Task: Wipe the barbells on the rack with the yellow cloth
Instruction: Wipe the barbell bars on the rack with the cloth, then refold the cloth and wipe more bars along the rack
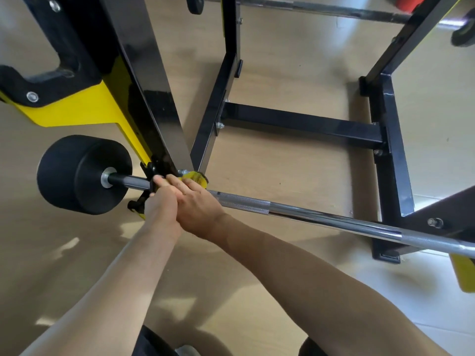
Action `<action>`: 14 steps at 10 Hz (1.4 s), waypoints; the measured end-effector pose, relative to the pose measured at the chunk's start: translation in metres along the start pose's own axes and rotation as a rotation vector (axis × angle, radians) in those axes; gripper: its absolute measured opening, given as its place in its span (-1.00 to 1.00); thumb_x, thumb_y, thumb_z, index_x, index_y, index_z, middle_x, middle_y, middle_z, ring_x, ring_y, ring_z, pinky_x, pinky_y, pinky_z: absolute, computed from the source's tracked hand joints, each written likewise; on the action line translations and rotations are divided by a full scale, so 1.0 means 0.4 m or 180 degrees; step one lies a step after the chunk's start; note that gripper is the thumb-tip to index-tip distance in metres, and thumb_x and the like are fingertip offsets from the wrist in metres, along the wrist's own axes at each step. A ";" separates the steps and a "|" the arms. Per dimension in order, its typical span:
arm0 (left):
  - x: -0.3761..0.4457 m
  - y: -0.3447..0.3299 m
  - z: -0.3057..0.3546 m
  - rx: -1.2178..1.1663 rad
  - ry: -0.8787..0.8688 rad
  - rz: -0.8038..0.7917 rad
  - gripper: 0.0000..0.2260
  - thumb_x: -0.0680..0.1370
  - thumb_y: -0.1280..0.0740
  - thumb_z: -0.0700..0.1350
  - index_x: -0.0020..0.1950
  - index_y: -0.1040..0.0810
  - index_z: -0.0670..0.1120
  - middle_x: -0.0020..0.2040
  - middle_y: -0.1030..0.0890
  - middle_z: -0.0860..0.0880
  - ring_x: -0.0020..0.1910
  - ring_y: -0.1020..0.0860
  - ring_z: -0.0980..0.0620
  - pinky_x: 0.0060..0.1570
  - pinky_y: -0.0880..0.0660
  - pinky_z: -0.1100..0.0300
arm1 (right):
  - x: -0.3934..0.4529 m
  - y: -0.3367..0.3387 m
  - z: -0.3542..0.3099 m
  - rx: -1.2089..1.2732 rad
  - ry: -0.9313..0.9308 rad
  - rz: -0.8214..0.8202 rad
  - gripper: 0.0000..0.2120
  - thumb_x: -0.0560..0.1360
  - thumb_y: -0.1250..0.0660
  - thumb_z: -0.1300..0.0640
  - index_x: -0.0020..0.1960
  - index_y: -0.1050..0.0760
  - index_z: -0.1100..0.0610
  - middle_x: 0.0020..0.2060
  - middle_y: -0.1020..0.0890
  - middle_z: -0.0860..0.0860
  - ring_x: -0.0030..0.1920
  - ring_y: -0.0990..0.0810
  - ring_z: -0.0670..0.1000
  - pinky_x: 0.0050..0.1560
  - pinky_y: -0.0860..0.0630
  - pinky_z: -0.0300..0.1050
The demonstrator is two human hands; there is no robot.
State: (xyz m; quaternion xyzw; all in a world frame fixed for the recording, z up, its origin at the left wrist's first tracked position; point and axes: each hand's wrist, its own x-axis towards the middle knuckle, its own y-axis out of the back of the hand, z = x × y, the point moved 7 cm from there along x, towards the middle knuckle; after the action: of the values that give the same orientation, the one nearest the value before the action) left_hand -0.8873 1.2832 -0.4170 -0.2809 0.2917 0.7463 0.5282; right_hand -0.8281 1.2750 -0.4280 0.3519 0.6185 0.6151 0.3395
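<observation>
Wipe in progress at the left end of the lower barbell [321,215], which crosses the frame from centre left to the right edge. At far left its black weight [82,173] shows no cloth contact, and I cannot tell whether it has been wiped. Just right of it, beside the rack upright [154,98], my left hand [160,201] is curled closed about the shaft. My right hand [198,206] overlaps it, fingers pressed down over the yellow cloth [195,177], which bunches on the bar at my fingertips. I judge the chrome length running to the right outstanding. A second barbell [321,7], upper right of frame, lies well apart from both hands; no cloth is near it.
</observation>
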 end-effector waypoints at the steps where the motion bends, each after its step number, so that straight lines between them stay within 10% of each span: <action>1: -0.066 -0.029 -0.013 -0.0026 0.0246 -0.0189 -0.49 0.56 -0.10 0.10 0.47 -0.36 -0.07 0.46 -0.41 -0.15 0.42 -0.41 -0.20 0.34 -0.36 -0.09 | -0.038 0.032 0.001 -0.0259 0.0199 -0.0154 -0.43 0.58 -0.29 -0.04 0.55 -0.24 -0.02 0.58 -0.18 0.03 0.59 0.00 0.17 0.54 -0.06 0.14; 2: -0.098 -0.032 -0.055 0.0045 0.0470 -0.0229 -0.70 0.52 -0.29 -0.02 0.23 -0.49 -0.06 0.10 -0.59 -0.14 0.07 -0.55 -0.19 0.21 -0.46 -0.15 | -0.088 0.037 0.001 -0.0046 0.0223 -0.0188 -0.54 0.59 -0.26 0.06 0.47 -0.38 0.07 0.51 -0.33 0.06 0.58 -0.06 0.11 0.57 0.08 0.06; 3: -0.125 -0.026 -0.106 0.0134 0.0426 -0.0323 -0.48 0.38 -0.32 0.15 0.28 -0.48 -0.05 0.17 -0.59 -0.14 0.08 -0.57 -0.18 0.11 -0.53 -0.13 | -0.131 0.056 0.013 0.1100 -0.0234 -0.0582 -0.60 0.55 -0.30 0.19 0.39 -0.47 0.18 0.42 -0.44 0.15 0.48 -0.30 0.13 0.51 -0.12 0.02; 5: -0.423 0.016 -0.107 0.0796 0.0804 -0.0800 -0.71 0.63 -0.20 0.13 0.06 -0.47 -0.10 0.02 -0.55 -0.14 0.00 -0.56 -0.18 0.08 -0.54 -0.09 | -0.323 0.220 0.013 0.2909 -0.1731 -0.1375 -0.78 0.62 -0.21 0.08 0.19 -0.51 0.13 0.12 -0.63 0.11 0.09 -0.59 0.15 0.16 -0.52 0.08; 7: -0.684 0.113 0.004 0.1748 0.0730 -0.1263 -0.77 0.51 -0.39 0.03 0.06 -0.57 -0.10 0.06 -0.65 -0.21 -0.01 -0.64 -0.20 -0.17 -0.65 -0.06 | -0.502 0.594 -0.084 0.2893 -0.1473 -0.2513 -0.19 0.30 -0.60 -0.05 0.42 -0.28 0.05 0.26 -0.53 -0.01 0.24 -0.49 0.07 0.31 -0.42 -0.04; 9: -0.997 0.209 0.285 0.2476 -0.0151 -0.1343 -0.84 0.54 -0.38 -0.20 0.02 -0.46 0.00 -0.12 -0.51 -0.03 -0.10 -0.55 -0.09 -0.38 -0.53 0.16 | -0.616 0.972 -0.098 0.2982 -0.1841 -0.2260 -0.13 0.36 -0.56 0.18 0.51 -0.16 -0.05 0.33 -0.48 0.02 0.22 -0.54 0.10 0.19 -0.57 0.01; 11: -1.200 0.365 0.490 0.1974 0.0226 -0.1593 -0.71 0.65 -0.16 0.12 0.24 -0.49 0.00 -0.02 -0.58 -0.17 -0.27 -0.50 -0.04 -0.45 -0.40 0.19 | -0.690 1.316 -0.071 0.4652 -0.3282 -0.0766 -0.76 0.43 -0.44 0.33 0.00 -0.64 0.05 -0.14 -0.69 0.11 -0.14 -0.63 0.07 -0.04 -0.58 0.06; 12: -1.298 0.419 0.565 0.2024 0.0532 -0.2400 -0.43 0.60 -0.05 0.32 -0.01 -0.50 -0.18 -0.33 -0.45 -0.06 -0.46 -0.37 0.06 -0.43 -0.29 0.19 | -0.670 1.425 -0.116 0.5840 -0.3925 0.0007 -0.90 0.57 -0.34 0.21 -0.05 -0.65 0.13 -0.10 -0.68 0.09 0.05 -0.60 0.16 0.09 -0.54 0.12; 13: -1.362 0.468 0.628 0.2467 0.0515 -0.3049 -0.36 0.50 0.04 0.45 -0.11 -0.56 -0.05 -0.31 -0.54 0.02 -0.37 -0.50 0.10 -0.23 -0.44 0.17 | -0.593 1.517 -0.164 0.6197 -0.4237 0.0141 -0.88 0.58 -0.34 0.10 0.04 -0.58 0.13 -0.06 -0.68 0.09 0.00 -0.62 0.12 -0.09 -0.59 -0.04; 14: -1.369 0.505 0.661 0.2438 0.0487 -0.3246 -0.29 0.45 0.03 0.50 0.41 -0.36 0.10 0.27 -0.50 0.09 0.32 -0.47 0.00 0.29 -0.37 0.12 | -0.472 1.567 -0.214 0.5996 -0.3942 -0.0211 -0.86 0.58 -0.36 0.04 0.07 -0.57 0.09 -0.07 -0.69 0.07 -0.06 -0.66 0.08 -0.22 -0.61 -0.13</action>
State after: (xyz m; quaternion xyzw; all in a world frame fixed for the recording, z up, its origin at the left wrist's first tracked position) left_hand -0.9536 1.0799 0.1869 -0.2282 0.4043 0.2222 0.8574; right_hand -0.7916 1.0665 0.1973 0.6958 0.5703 -0.3865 0.2031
